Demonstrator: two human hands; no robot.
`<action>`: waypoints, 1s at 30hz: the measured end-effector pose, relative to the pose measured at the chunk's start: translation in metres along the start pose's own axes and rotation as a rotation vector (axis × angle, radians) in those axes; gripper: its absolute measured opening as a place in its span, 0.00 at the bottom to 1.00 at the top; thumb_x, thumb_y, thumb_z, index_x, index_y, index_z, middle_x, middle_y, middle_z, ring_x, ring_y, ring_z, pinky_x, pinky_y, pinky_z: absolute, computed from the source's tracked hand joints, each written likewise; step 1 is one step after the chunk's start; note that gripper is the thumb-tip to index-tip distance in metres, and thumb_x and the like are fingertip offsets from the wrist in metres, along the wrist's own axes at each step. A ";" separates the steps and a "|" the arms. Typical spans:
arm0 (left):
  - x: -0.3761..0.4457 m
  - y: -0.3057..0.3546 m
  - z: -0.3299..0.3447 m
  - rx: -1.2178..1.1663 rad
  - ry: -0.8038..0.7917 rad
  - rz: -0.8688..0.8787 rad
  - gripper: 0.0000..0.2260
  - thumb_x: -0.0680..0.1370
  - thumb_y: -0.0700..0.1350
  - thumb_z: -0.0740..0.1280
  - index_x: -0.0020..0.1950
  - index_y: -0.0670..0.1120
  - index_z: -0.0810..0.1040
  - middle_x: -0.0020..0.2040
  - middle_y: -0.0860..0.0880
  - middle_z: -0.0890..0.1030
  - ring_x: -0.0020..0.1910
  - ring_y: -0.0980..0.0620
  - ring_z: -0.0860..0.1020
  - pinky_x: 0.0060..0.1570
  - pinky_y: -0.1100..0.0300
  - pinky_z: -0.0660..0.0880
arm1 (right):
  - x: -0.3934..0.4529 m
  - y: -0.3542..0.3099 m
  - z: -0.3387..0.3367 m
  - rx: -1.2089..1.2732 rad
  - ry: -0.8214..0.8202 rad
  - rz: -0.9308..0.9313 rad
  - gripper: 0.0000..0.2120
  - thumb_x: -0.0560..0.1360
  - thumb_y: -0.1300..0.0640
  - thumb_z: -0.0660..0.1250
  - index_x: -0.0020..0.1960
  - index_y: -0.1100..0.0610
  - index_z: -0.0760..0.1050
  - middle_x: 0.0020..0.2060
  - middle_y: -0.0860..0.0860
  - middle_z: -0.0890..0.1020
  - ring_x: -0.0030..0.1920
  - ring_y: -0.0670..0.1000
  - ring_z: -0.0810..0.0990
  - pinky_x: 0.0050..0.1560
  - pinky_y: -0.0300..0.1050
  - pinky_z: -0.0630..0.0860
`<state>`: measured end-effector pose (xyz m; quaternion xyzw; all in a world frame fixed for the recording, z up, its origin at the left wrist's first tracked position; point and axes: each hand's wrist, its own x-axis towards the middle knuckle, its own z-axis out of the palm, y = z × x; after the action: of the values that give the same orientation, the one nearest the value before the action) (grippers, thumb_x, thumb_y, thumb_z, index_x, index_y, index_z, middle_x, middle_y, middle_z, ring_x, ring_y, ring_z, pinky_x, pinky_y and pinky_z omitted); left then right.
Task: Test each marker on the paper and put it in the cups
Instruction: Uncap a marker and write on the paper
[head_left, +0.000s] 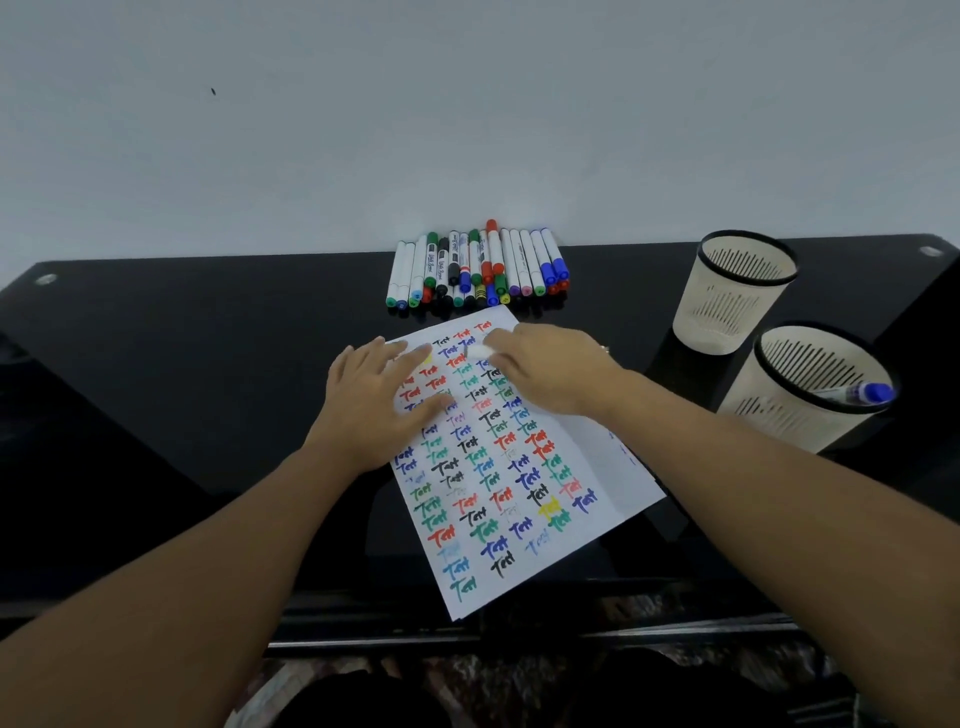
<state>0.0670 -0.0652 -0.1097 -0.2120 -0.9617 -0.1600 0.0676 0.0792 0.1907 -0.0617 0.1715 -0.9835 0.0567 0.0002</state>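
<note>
Now the left hand (382, 395) lies flat with spread fingers on the paper (519, 467), while the right hand (550, 371) pinches a white marker (480, 352), its tip on the sheet; two cups (748, 291) stand right on the tabletop (208, 364).

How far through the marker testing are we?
Early in sorting: the paper is covered in "Test" marks, yet only one blue-capped marker sits in the near cup. The right hand writes with a marker; the left hand steadies the paper. The marker pile remains.
</note>
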 end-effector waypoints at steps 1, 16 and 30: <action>-0.001 0.000 0.000 -0.002 0.033 0.025 0.36 0.76 0.75 0.53 0.79 0.58 0.65 0.76 0.53 0.69 0.78 0.49 0.60 0.78 0.45 0.49 | 0.001 -0.007 -0.001 -0.032 -0.016 -0.020 0.18 0.88 0.45 0.50 0.74 0.47 0.67 0.49 0.48 0.78 0.49 0.52 0.78 0.49 0.54 0.79; -0.005 -0.003 0.003 -0.037 0.174 0.137 0.12 0.83 0.52 0.66 0.60 0.47 0.81 0.54 0.51 0.81 0.56 0.49 0.76 0.58 0.51 0.72 | 0.000 -0.030 0.003 0.150 0.032 0.023 0.18 0.86 0.54 0.56 0.74 0.47 0.59 0.45 0.52 0.79 0.38 0.52 0.78 0.34 0.52 0.73; -0.003 -0.003 0.005 -0.107 0.110 0.059 0.20 0.83 0.56 0.63 0.74 0.52 0.75 0.66 0.51 0.78 0.66 0.51 0.71 0.66 0.51 0.70 | -0.011 -0.011 -0.005 1.269 0.052 0.443 0.22 0.79 0.73 0.68 0.66 0.52 0.75 0.58 0.57 0.80 0.60 0.55 0.82 0.62 0.51 0.82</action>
<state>0.0676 -0.0677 -0.1154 -0.2343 -0.9400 -0.2205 0.1137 0.0937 0.1845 -0.0558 -0.0687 -0.7713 0.6265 -0.0887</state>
